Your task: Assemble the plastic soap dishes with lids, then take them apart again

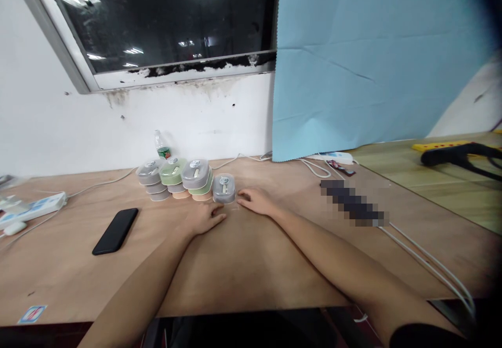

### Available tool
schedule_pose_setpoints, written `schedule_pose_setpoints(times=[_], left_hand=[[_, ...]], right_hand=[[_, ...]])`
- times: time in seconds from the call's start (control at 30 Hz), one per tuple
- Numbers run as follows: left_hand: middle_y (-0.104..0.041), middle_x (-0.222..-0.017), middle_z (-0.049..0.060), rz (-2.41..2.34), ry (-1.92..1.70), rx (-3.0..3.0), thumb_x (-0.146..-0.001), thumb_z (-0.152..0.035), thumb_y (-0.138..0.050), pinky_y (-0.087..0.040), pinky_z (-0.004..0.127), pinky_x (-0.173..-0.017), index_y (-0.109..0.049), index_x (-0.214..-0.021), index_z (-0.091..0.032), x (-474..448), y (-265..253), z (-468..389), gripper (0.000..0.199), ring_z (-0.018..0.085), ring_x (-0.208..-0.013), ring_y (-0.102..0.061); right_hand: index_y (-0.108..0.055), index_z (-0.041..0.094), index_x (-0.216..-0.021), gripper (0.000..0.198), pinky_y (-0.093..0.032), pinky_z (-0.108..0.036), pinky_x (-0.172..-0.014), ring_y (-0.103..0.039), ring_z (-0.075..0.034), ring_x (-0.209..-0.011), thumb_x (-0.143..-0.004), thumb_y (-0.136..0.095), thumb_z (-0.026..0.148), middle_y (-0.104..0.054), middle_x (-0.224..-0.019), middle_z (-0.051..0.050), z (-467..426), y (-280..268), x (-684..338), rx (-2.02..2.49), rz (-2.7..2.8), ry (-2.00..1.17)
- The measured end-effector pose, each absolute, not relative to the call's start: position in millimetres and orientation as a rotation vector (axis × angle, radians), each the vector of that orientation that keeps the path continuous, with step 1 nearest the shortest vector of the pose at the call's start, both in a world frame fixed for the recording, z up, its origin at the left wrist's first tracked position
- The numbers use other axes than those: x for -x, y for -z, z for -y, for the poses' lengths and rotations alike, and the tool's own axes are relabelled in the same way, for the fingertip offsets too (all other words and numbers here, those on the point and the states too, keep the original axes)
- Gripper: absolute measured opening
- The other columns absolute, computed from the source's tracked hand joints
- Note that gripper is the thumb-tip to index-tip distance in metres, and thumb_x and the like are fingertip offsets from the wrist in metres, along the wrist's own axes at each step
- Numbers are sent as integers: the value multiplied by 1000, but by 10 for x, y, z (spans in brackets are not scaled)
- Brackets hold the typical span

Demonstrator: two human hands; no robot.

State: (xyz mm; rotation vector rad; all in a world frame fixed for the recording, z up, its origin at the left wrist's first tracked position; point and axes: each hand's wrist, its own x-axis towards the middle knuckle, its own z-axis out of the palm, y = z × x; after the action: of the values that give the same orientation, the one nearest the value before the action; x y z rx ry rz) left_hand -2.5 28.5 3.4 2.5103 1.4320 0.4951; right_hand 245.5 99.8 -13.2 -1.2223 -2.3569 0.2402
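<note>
A small grey box with a clear lid [224, 190] stands alone on the wooden table, just right of the stacked boxes. My left hand [202, 217] rests on the table in front of the stacks, its fingers apart and pointing right, with nothing in them. To the right of the single box lies my right hand [257, 201], fingers loosely bent and apart, tips close to the box's side; whether they touch it I cannot tell. Stacked in columns are similar lidded boxes: a grey one [150, 171], a green one [171, 172] and another grey one [195, 174] on top.
A black phone [115, 231] lies at the left, near a white power strip [35, 209]. Behind the stacks stands a plastic bottle [161, 145]. A blurred-out dark object [352, 203] with white cables [431, 267] lies at the right. A blue cloth [353, 65] hangs behind.
</note>
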Motion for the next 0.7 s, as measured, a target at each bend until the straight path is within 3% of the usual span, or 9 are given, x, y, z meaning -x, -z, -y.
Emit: schedule_pose_setpoints(times=[0.13, 0.33, 0.7], left_hand=[[-66, -84, 3, -1425, -502, -2520, -89, -49, -47, -44, 29, -66, -60, -120, -22, 29, -30, -285, 44, 19, -75, -60], [-64, -107, 8, -1390, -585, -2527, -88, -47, -50, -48, 32, -77, -62, -117, -21, 29, -23, -276, 41, 20, -85, -61], [-64, -104, 8, -1417, -544, -2524, -87, -47, -51, -49, 34, -78, -61, -118, -21, 31, -26, -282, 41, 20, -86, -62]], right_hand=[[-67, 24, -109, 33, -47, -32, -80, -65, -22, -91, -84, -59, 44, -70, -107, -5, -1000, 136, -2460, 1212, 2365, -246], [-68, 24, -108, 31, -47, -33, -83, -65, -22, -94, -84, -59, 42, -70, -107, -6, -1003, 139, -2460, 1187, 2369, -247], [-68, 24, -108, 32, -46, -32, -80, -65, -22, -93, -84, -59, 42, -70, -107, -5, -970, 106, -2461, 1191, 2365, -248]])
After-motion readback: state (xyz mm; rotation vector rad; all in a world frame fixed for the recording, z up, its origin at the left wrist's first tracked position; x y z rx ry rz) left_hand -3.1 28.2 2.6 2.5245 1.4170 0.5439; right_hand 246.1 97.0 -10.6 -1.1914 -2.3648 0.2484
